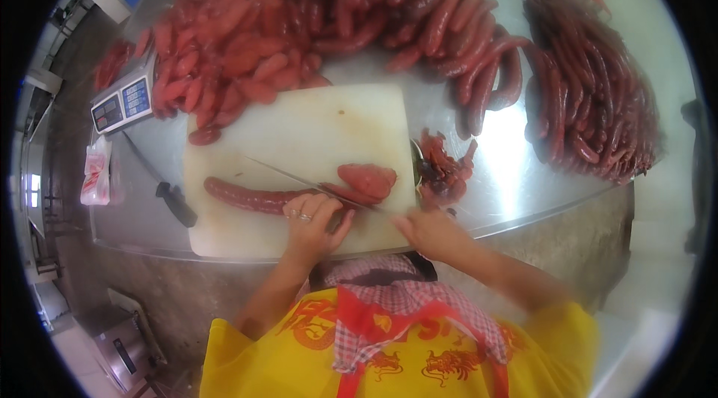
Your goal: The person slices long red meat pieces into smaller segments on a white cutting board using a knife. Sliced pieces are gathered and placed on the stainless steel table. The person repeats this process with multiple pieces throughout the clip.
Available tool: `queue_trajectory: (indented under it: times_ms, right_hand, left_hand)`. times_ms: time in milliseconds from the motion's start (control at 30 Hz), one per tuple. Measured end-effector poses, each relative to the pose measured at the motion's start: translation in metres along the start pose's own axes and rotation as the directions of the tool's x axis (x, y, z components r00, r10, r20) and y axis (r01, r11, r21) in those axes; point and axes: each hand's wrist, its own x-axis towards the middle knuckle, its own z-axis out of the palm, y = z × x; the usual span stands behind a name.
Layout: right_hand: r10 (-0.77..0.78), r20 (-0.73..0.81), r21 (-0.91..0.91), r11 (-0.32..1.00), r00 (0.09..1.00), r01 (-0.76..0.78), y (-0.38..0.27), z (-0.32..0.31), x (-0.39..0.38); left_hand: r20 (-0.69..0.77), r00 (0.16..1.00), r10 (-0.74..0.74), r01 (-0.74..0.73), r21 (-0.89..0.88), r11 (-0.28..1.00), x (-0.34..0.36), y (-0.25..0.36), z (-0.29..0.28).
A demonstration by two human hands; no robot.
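Note:
A long dark-red sausage [250,197] lies across the white cutting board [292,129]. My left hand [314,224], with rings on a finger, is closed over the sausage's right part and presses it to the board. In my right hand [432,235] is a knife [288,177], its long blade slanting up and left across the sausage just beyond my left fingers. Cut sausage slices [369,181] rest against the blade's far side, overlapping in a small pile. The handle is hidden inside my right hand.
Sliced sausage [232,31] is heaped behind the board, with whole sausages [464,31] beside it and another large pile [591,84] at right. Trimmings [445,170] lie by the board's right edge. At left are a scale [123,106], a second knife [176,203] and a plastic bag [97,170].

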Motion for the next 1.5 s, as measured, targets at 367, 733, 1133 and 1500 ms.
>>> queue_trajectory:
  times_ms: [367, 733, 1133, 1500]
  right_hand:
    - [0.045, 0.010, -0.006, 0.999, 0.999, -0.045, 0.016, -0.040, -0.067]
    - [-0.244, 0.052, -0.076, 0.966, 0.968, 0.247, 0.005, -0.003, 0.003]
    - [0.113, 0.119, -0.096, 0.990, 0.986, -0.102, 0.008, -0.070, -0.086]
    - [-0.099, 0.005, 0.063, 0.993, 0.995, 0.099, -0.043, 0.022, 0.037]
  left_hand:
    - [-0.037, 0.998, 0.053, -0.050, 0.074, 0.996, -0.001, -0.019, -0.012]
    - [0.099, 0.983, 0.153, -0.144, -0.093, 0.985, 0.010, -0.044, -0.019]
    - [0.020, 0.982, 0.187, -0.186, -0.030, 0.982, 0.002, -0.058, -0.033]
    - [0.115, 0.982, 0.148, -0.128, -0.168, 0.977, 0.006, -0.064, -0.042]
